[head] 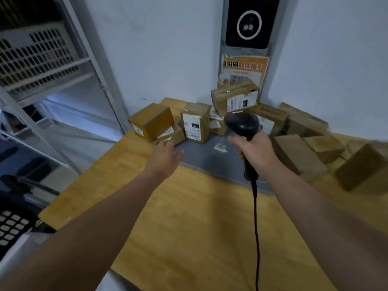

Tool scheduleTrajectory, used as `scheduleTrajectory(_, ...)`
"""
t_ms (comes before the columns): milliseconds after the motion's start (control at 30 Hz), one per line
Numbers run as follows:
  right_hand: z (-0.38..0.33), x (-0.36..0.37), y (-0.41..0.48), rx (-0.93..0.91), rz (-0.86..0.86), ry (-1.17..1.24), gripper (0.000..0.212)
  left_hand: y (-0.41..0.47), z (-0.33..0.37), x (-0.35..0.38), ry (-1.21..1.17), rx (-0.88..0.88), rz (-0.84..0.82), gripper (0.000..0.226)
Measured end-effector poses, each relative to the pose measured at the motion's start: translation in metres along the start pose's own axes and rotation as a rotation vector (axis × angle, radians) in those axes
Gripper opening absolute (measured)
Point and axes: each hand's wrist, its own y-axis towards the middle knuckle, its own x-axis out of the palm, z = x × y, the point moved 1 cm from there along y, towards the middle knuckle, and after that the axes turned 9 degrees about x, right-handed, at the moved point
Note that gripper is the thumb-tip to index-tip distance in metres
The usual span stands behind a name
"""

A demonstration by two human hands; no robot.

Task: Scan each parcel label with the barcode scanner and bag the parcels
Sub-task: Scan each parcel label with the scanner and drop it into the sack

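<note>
right hand [257, 152] grips scanner [241, 122] | left hand [165, 156] spread, empty | right-side parcels [298, 156] blurred

Wooden table [189, 227]: grey mat [210, 160] at back, cardboard parcels [195, 124] clustered against wall, paper scrap [220, 147] on mat.

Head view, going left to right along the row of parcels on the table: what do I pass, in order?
Yellow-brown box → upright parcel with the white label → barcode scanner, gripped by the right hand → large brown box → blurred box at the right edge.
</note>
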Motion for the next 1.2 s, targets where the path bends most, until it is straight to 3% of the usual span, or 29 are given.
scheduleTrajectory(200,-0.020,0.081,0.076,0.143,-0.181,0.221,0.026,0.098,-0.085,-0.030,0.019,-0.116,0.029,0.050)
scheduleTrajectory(367,-0.030,0.120,0.157,0.017,0.014,-0.081,0.037,0.170,-0.142,-0.041,0.109,-0.191,0.019,0.058)
scheduleTrajectory(467,-0.041,0.138,0.210,-0.033,0.071,-0.485,0.055,0.209,-0.174,-0.048,0.124,-0.258,-0.013,0.068)
scheduleTrajectory(567,-0.041,0.151,0.241,-0.008,0.032,-0.768,0.069,0.236,-0.194,-0.054,-0.041,-0.334,-0.125,0.086)
scheduleTrajectory(667,-0.027,0.159,0.261,0.006,-0.012,-0.832,0.069,0.252,-0.202,-0.056,-0.305,-0.421,-0.265,0.102)
scheduleTrajectory(767,-0.018,0.159,0.273,0.003,-0.007,-0.798,0.067,0.258,-0.209,-0.047,-0.546,-0.474,-0.494,0.134)
scheduleTrajectory(833,-0.019,0.156,0.279,0.009,0.010,-0.797,0.065,0.262,-0.213,-0.032,-0.670,-0.510,-0.526,0.103)
scheduleTrajectory(900,-0.022,0.154,0.284,0.009,-0.011,-0.828,0.064,0.267,-0.211,-0.020,-0.796,-0.533,-0.450,0.061)
scheduleTrajectory(933,-0.023,0.153,0.287,0.007,-0.023,-0.844,0.064,0.270,-0.211,-0.016,-0.827,-0.539,-0.409,0.053)
scheduleTrajectory(1000,-0.029,0.152,0.291,0.016,-0.042,-0.882,0.063,0.276,-0.211,-0.013,-0.877,-0.536,-0.355,0.054)
scheduleTrajectory(1100,-0.032,0.149,0.296,0.063,-0.072,-0.885,0.045,0.282,-0.215,-0.009,-0.922,-0.542,-0.336,0.056)
scheduleTrajectory(1200,-0.033,0.148,0.295,0.109,-0.106,-0.833,0.049,0.283,-0.214,-0.014,-0.908,-0.550,-0.373,0.056)
